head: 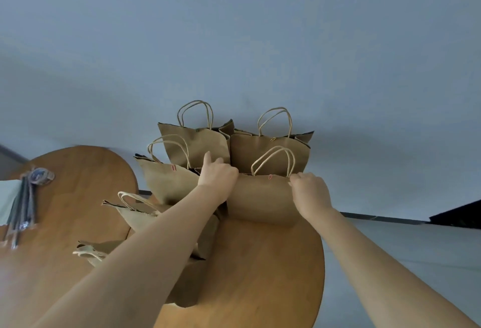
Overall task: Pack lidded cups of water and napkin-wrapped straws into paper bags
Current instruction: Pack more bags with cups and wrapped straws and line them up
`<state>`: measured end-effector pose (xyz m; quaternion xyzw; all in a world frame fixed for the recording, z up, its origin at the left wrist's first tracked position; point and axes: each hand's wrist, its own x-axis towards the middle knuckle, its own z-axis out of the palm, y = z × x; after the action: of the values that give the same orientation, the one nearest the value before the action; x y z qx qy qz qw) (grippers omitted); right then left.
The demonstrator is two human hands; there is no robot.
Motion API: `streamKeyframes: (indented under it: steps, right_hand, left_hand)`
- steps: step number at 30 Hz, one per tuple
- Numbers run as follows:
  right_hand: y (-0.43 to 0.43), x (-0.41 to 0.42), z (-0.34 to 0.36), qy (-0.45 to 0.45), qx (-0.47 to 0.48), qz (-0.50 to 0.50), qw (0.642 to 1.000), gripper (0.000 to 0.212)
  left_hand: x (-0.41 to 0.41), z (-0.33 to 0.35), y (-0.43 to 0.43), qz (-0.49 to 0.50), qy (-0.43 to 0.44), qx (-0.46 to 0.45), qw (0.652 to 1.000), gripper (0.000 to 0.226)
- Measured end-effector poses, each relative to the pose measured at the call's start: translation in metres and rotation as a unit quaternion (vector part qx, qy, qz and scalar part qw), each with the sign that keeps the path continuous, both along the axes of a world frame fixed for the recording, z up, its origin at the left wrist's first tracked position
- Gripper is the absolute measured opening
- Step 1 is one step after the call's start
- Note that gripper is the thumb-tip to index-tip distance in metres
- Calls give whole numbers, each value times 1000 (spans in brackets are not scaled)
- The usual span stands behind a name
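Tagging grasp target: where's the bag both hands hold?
Head view, centre: front bag stands on the table, left hand and right hand at its top corners, two upright bags right behind.

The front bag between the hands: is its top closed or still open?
Closed. The front bag stands upright, its top edges pressed flat together with a pink clip on the rim.

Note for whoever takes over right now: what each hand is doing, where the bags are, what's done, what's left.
Right hand pinches the front bag at its top right corner; left hand is at its top left corner, grip unclear.
It and three other bags stand upright on the table, contents hidden.
Slumped bags lie nearer left; straws far left; no cups in view.
Left: probably fill the slumped bags.
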<state>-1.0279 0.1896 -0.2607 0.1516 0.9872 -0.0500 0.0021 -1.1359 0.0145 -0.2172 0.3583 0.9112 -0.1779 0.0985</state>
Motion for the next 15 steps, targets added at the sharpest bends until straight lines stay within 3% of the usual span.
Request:
streamKeyframes:
  steps: [5, 8, 12, 15]
  right_hand:
    - [-22, 6, 7, -21, 47, -63, 997, 34]
    - [-48, 13, 16, 13, 30, -86, 996, 34]
    - [-95, 32, 47, 56, 29, 26, 998, 38]
    - [-145, 43, 72, 20, 35, 88, 995, 50]
  left_hand:
    - [14, 11, -20, 9, -19, 89, 996, 43]
    - [28, 35, -44, 31, -36, 123, 991, 52]
    - [50, 59, -92, 54, -16, 146, 988, 54]
    - [75, 77, -140, 65, 1, 172, 983, 57]
